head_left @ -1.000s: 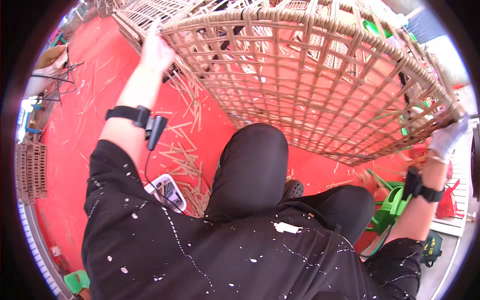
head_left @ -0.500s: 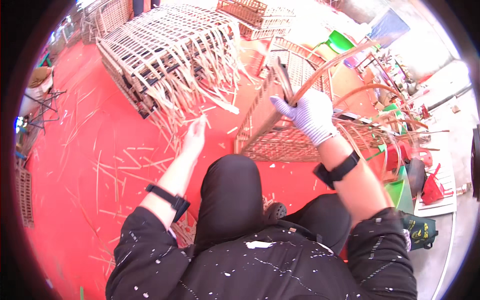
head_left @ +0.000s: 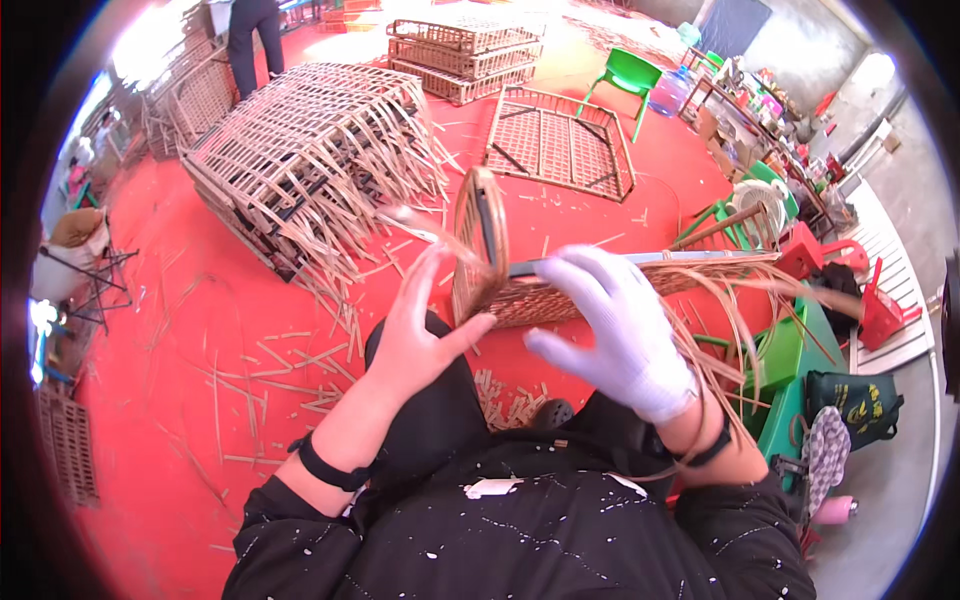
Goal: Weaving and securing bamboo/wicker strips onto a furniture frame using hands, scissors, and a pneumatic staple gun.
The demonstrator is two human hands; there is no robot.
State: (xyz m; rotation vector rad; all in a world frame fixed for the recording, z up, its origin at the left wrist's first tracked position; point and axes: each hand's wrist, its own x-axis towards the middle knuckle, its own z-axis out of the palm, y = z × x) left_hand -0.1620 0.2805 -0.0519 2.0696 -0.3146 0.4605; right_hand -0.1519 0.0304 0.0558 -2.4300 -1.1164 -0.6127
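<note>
A woven cane tray (head_left: 540,300) stands on its side before my knees, its rim carrying a grey strip and its left end jutting upward. My bare left hand (head_left: 425,325) is open beside that left end, fingers and thumb apart. A light cane strip (head_left: 450,243), smeared by motion, passes by its fingertips; I cannot tell whether they touch it. My right hand (head_left: 625,340), in a white glove, is open over the tray's near side, thumb spread and fingertips close to the rim. Long loose cane strips (head_left: 720,330) arch out by the right wrist.
A big unfinished woven basket (head_left: 310,150) with fringed strip ends lies at the far left. Beyond are stacked trays (head_left: 465,60), a flat tray (head_left: 560,145) and a green chair (head_left: 632,72). Cut scraps litter the red floor (head_left: 150,400). A person's dark-trousered legs (head_left: 255,45) stand far left.
The right hand has let go of the upright tray part and come nearer, opening. The left hand has moved right, towards the tray. The tray has turned and lowered, and the view has tilted up.
</note>
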